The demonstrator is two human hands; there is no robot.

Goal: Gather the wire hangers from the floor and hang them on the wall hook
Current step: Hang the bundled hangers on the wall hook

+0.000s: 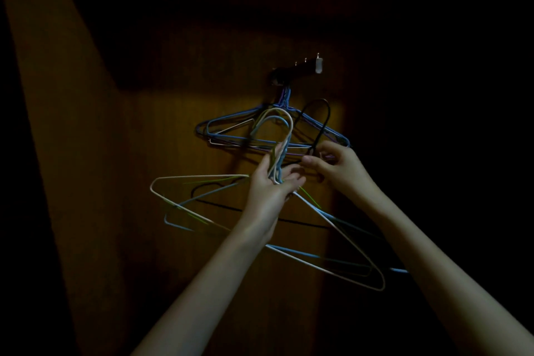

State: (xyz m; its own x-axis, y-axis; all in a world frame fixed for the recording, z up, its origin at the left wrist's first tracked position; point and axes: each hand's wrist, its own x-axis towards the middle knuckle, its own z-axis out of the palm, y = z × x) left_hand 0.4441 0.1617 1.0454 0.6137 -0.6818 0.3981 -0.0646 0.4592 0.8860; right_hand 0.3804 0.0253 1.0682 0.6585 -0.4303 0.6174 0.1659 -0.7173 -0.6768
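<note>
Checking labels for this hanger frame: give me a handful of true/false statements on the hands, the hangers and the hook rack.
1. The left hand holds a bundle of wire hangers by their necks. True.
2. The right hand hangs idle, touching nothing. False: its fingers pinch the black hanger hook.
3. Several blue hangers already hang from the wall hook rack. True.
4. The held bundle is all one colour. False: white, light blue, green and black wires show.
5. The held bundle is already on the rack. False: its hook loops are below the rack, in front of the hung hangers.
</note>
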